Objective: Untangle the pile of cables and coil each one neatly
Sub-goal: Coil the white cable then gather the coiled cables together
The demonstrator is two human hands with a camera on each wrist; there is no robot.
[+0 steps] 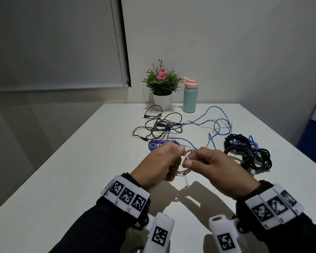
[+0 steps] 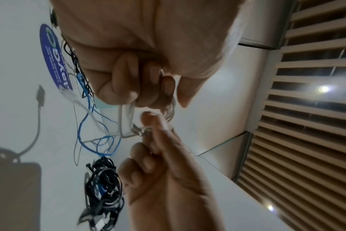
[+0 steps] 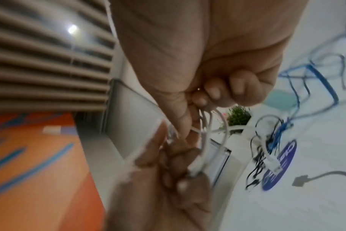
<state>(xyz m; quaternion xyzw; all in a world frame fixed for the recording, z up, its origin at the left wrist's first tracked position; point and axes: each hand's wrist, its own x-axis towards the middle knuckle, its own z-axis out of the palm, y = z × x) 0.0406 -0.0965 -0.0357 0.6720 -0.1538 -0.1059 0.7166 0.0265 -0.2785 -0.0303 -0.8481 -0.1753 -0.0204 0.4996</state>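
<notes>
Both hands meet above the near middle of the white table [image 1: 66,179], raised off its surface. The left hand [image 1: 158,164] has its fingers curled tight around several loops of a thin white cable [image 2: 126,115], thumb pressed on top. The right hand [image 1: 221,168] pinches the same cable just beside it. Beyond the grip lies a blue round sticker [image 1: 154,145], then a loose black cable [image 1: 159,125] and a sprawling blue cable [image 1: 210,123]. To the right of the grip sits a thick black cable bundle [image 1: 248,154], near the table's right edge. At the far edge stand a potted plant [image 1: 161,84] and a teal bottle [image 1: 189,96]. Bare tabletop spreads left of the grip and toward the person.
</notes>
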